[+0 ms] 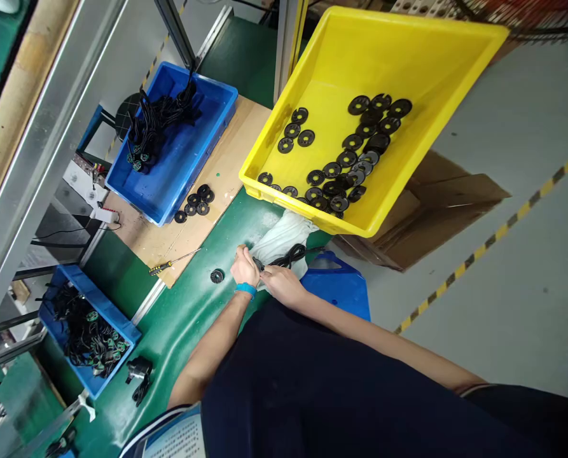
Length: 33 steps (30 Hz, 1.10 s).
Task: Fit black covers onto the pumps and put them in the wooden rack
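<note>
My left hand, with a blue wristband, and my right hand meet over the green mat. Both are closed on a small dark part joined to a black cable. The cable runs back over a white cloth bag. One black disc lies on the mat just left of my left hand. A yellow tray holding several black discs stands tilted beyond the hands.
A blue bin of black cable assemblies sits on a wooden board, with a few discs and a screwdriver beside it. A second blue bin of cables stands lower left. Cardboard lies on the grey floor at right.
</note>
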Each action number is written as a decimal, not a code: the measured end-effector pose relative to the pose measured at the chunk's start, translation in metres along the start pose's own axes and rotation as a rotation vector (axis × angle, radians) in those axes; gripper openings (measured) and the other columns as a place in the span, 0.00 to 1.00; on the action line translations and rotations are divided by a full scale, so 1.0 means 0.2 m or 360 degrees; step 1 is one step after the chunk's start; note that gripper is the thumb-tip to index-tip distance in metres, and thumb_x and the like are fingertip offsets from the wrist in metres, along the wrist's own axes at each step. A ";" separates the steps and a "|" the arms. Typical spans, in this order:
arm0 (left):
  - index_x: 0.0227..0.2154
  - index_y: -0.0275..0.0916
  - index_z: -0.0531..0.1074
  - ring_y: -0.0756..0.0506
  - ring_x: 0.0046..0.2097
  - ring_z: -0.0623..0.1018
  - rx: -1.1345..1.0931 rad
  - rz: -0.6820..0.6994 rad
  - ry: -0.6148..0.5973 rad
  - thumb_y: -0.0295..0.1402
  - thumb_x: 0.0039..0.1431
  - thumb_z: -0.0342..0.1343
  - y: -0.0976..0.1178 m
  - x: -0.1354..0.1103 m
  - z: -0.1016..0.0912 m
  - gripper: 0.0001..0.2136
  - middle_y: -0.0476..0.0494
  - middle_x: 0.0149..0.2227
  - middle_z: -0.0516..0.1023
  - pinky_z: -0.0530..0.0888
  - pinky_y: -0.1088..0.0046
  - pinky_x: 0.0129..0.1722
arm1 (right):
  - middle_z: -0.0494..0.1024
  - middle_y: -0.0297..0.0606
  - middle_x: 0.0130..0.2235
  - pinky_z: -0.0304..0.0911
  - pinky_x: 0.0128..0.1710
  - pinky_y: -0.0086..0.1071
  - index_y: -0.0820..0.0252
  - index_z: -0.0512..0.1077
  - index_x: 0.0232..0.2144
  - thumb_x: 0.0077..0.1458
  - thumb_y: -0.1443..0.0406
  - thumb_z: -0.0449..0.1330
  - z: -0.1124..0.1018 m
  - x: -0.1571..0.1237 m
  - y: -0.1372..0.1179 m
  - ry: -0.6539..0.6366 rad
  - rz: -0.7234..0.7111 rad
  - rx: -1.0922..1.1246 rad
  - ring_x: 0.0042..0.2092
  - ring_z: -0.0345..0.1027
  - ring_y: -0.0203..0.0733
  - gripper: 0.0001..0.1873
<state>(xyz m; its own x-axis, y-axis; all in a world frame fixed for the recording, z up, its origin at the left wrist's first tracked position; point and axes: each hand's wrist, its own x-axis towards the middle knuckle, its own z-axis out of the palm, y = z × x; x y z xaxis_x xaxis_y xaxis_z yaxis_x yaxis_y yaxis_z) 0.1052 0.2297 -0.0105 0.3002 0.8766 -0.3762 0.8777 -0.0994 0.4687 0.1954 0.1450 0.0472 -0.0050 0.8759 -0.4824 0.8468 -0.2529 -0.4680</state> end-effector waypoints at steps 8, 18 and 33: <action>0.56 0.40 0.64 0.40 0.50 0.78 -0.0037 0.0054 -0.0082 0.37 0.74 0.36 0.02 0.02 0.03 0.17 0.38 0.49 0.78 0.69 0.66 0.49 | 0.79 0.47 0.39 0.62 0.39 0.32 0.66 0.79 0.36 0.66 0.69 0.51 0.03 0.00 0.01 0.0049 0.0110 0.0129 0.42 0.73 0.47 0.16; 0.35 0.37 0.78 0.41 0.43 0.78 -0.0695 -0.0093 -0.0112 0.47 0.72 0.30 -0.12 0.02 0.04 0.31 0.37 0.38 0.80 0.71 0.63 0.50 | 0.78 0.45 0.36 0.61 0.39 0.33 0.64 0.78 0.33 0.67 0.69 0.52 0.08 -0.02 0.02 0.0347 -0.0075 0.0087 0.40 0.71 0.45 0.15; 0.49 0.41 0.77 0.39 0.63 0.68 -0.1389 0.0130 -0.0387 0.47 0.62 0.58 -0.31 -0.16 0.01 0.18 0.40 0.57 0.74 0.59 0.60 0.66 | 0.76 0.47 0.39 0.61 0.53 0.48 0.59 0.77 0.36 0.62 0.56 0.58 0.27 -0.10 0.08 0.0869 0.0013 0.0935 0.46 0.68 0.51 0.13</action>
<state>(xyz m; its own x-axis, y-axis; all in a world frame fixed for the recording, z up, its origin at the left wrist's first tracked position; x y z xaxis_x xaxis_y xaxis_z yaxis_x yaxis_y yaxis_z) 0.0422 0.2069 -0.0292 0.5063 0.7493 -0.4268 0.2851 0.3217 0.9029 0.1801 0.1017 0.0085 0.3898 0.9119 -0.1280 0.4264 -0.3020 -0.8526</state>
